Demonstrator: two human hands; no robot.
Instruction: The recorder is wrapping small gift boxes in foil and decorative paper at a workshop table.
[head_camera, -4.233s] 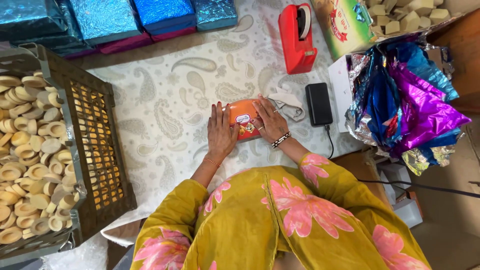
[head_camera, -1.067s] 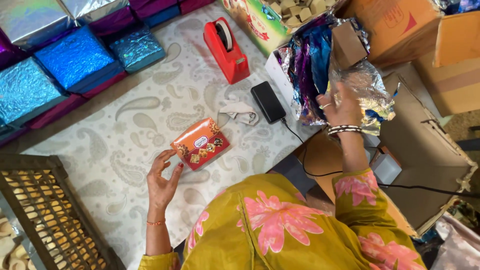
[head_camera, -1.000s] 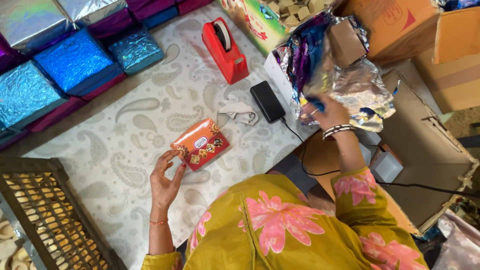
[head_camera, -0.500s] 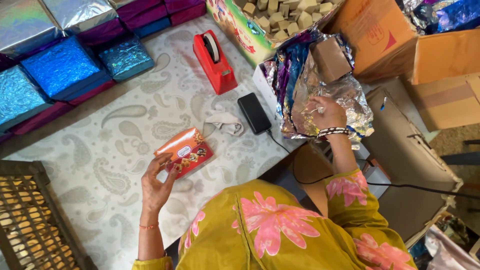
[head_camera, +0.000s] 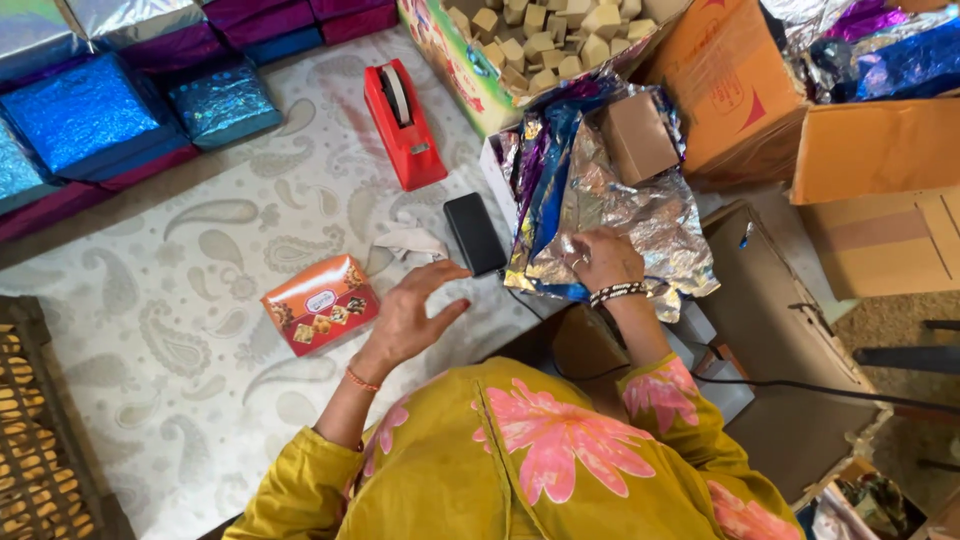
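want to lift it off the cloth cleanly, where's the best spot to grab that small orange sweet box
Take the small orange sweet box across its two long edges, coming down from above. It lies flat, slightly tilted, with bare tablecloth on all sides. The left hand hovers open just right of it, so that near side is probably easiest.

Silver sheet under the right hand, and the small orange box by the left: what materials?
Silver sheet: looks like metallised foil wrap, shiny, with sharp crinkles and bright glints; foil or foil-coated film, cannot tell. Small orange box: probably printed cardboard, glossy, with crisp folded edges. The right hand presses on the sheet; the left hand hovers open beside the box.
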